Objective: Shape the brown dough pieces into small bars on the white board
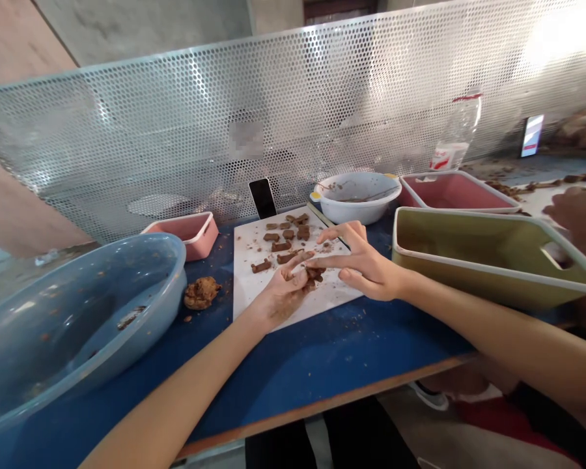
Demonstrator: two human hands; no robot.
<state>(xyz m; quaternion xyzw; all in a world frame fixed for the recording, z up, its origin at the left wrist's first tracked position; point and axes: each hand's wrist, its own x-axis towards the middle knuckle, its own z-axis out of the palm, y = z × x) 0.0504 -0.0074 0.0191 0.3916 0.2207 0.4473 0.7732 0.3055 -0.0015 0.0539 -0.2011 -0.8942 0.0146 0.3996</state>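
My left hand (287, 292) is turned palm up over the white board (248, 293), its fingers curled around a small brown piece of clay (314, 276). Clay smears cover the palm and fingers. From the right, my right hand (364, 264) reaches over with fingers apart, its index fingertip at the piece of clay. Whether that fingertip presses on it I cannot tell. Behind the hands, several shaped clay pieces (280, 246) lie on the board among crumbs. A rough lump of clay (202, 293) sits on the blue table left of the board.
A large blue basin (176, 260) stands at left, near a pink box (206, 238). Behind are a phone (262, 198), a white basin (361, 210) and a perforated metal screen (176, 130). A green bin (469, 267), a red bin (463, 189) and another person's hand (579, 212) are at right.
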